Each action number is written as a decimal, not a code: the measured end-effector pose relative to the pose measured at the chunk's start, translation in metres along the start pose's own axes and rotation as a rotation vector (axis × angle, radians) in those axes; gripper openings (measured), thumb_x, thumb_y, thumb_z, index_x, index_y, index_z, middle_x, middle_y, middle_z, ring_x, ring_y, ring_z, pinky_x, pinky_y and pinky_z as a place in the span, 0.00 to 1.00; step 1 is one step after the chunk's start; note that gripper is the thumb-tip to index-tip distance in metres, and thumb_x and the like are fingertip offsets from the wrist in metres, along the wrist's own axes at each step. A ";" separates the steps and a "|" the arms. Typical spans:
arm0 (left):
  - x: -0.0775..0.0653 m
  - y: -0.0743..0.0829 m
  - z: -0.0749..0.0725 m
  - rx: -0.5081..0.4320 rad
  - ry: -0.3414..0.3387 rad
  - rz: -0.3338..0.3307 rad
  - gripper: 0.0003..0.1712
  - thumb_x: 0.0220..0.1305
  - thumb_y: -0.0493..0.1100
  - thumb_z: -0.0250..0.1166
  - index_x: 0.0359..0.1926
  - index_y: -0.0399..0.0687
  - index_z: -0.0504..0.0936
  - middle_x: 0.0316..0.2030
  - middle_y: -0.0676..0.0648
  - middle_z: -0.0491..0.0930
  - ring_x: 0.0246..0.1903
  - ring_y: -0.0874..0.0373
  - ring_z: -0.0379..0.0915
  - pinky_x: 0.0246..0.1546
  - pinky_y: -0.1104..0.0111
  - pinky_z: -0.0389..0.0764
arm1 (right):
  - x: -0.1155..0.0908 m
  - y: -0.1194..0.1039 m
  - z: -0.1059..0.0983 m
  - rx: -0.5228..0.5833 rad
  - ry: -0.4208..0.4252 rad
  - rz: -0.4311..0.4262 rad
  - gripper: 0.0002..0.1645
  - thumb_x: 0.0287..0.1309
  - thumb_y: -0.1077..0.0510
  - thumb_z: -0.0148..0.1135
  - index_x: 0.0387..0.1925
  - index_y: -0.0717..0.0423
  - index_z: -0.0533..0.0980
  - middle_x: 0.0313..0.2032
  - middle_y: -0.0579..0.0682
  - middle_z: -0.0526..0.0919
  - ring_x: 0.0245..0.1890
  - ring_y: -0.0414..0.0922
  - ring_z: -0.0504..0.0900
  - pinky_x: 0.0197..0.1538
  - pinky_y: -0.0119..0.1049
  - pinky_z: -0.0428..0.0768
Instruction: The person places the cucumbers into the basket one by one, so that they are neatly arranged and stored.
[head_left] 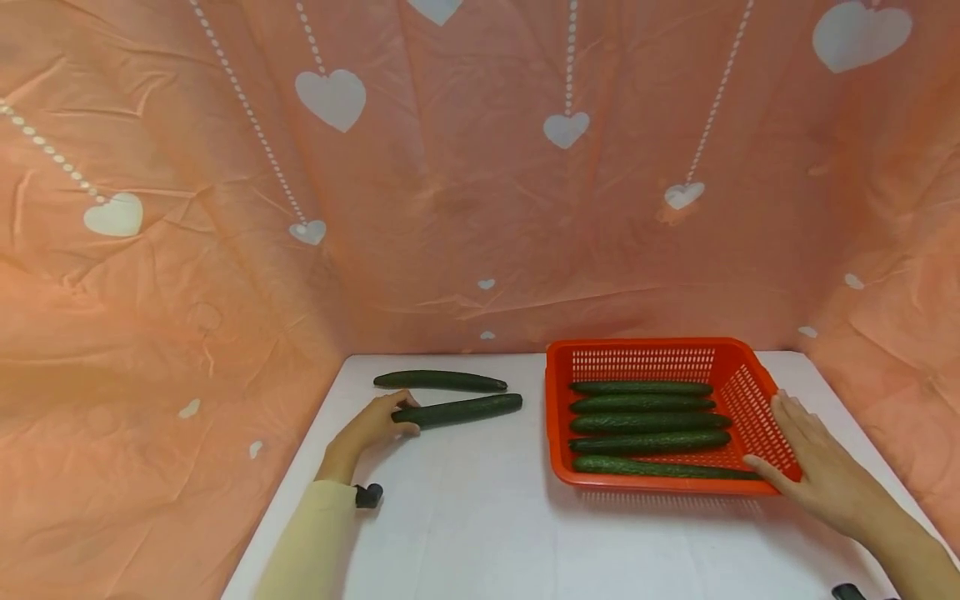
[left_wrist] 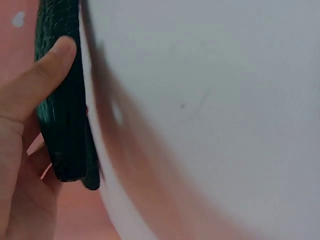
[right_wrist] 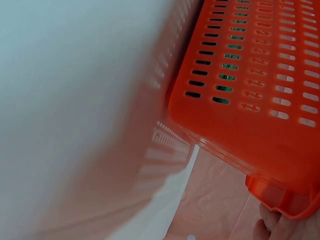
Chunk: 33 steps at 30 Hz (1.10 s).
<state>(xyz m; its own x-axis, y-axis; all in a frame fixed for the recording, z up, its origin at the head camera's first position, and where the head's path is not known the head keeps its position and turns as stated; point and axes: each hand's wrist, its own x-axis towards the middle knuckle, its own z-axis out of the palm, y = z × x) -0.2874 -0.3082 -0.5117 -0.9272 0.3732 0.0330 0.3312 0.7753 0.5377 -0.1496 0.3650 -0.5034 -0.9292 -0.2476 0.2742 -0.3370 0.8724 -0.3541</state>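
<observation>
My left hand grips the near end of a dark green cucumber lying on the left of the table. In the left wrist view the thumb presses along this cucumber's side, the fingers partly hidden behind it. Just beyond lies a second cucumber. At the right stands a red plastic basket, with several cucumbers in a row inside. My right hand rests at the basket's right rim with fingers extended and thumb over the near corner. In the right wrist view its fingers show by the basket's handle.
The white tabletop carries everything. A pinkish-orange sheet with white hearts hangs behind and on both sides. The basket has slotted walls. Black straps sit near both wrists.
</observation>
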 end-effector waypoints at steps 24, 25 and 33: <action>-0.022 0.047 -0.006 -0.132 0.179 -0.008 0.20 0.66 0.48 0.78 0.56 0.52 0.85 0.57 0.41 0.86 0.63 0.37 0.79 0.65 0.40 0.76 | -0.003 0.000 -0.002 -0.006 0.007 0.000 0.61 0.74 0.43 0.66 0.84 0.68 0.40 0.84 0.69 0.39 0.86 0.57 0.31 0.75 0.22 0.20; -0.023 0.049 -0.007 -0.139 0.180 -0.017 0.21 0.67 0.49 0.78 0.57 0.53 0.85 0.58 0.41 0.86 0.64 0.37 0.79 0.66 0.40 0.76 | -0.003 0.000 -0.002 -0.006 0.008 -0.002 0.61 0.73 0.43 0.66 0.84 0.69 0.41 0.84 0.70 0.39 0.86 0.57 0.31 0.75 0.22 0.20; -0.029 0.061 -0.021 -0.174 0.232 -0.068 0.23 0.67 0.51 0.78 0.61 0.59 0.85 0.65 0.41 0.82 0.69 0.36 0.74 0.67 0.37 0.74 | -0.002 0.000 -0.002 0.006 -0.002 0.007 0.61 0.74 0.43 0.66 0.85 0.68 0.41 0.84 0.69 0.39 0.86 0.58 0.31 0.74 0.23 0.19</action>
<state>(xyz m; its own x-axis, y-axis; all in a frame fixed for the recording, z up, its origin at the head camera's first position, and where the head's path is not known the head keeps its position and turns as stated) -0.2443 -0.2820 -0.4621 -0.9681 0.1817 0.1728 0.2507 0.6879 0.6811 -0.1478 0.3665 -0.5021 -0.9319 -0.2426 0.2698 -0.3315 0.8714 -0.3615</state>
